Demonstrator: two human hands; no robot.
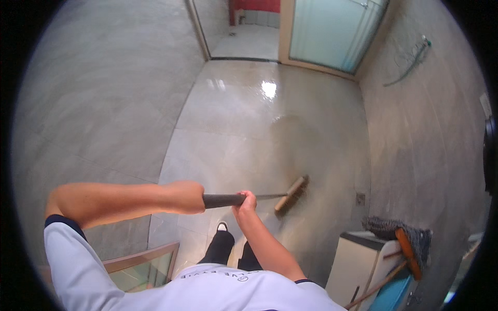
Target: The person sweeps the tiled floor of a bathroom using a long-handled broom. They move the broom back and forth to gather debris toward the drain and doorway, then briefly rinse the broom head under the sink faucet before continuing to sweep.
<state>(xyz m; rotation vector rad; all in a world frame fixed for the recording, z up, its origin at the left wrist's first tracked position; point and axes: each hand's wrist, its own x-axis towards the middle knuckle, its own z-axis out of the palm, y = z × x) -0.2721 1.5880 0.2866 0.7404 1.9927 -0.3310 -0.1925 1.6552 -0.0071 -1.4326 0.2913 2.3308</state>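
Observation:
My left hand is closed around the upper end of a long broom handle with a dark grip. Lower on the same handle, my right hand wraps the end of that dark part. The thin shaft runs on to the right, to a broom head with a pale wooden block and dark bristles, resting on the wet tiled floor. Which arm is left or right is taken from the crossing sleeves: the arm from the left side holds the top end, the arm from the right side the lower part.
A white cabinet stands at the lower right, with a grey mop and an orange-headed tool against it. A floor drain lies near the right wall. Ahead are a doorway and a frosted glass door. A glass-panelled frame is at lower left.

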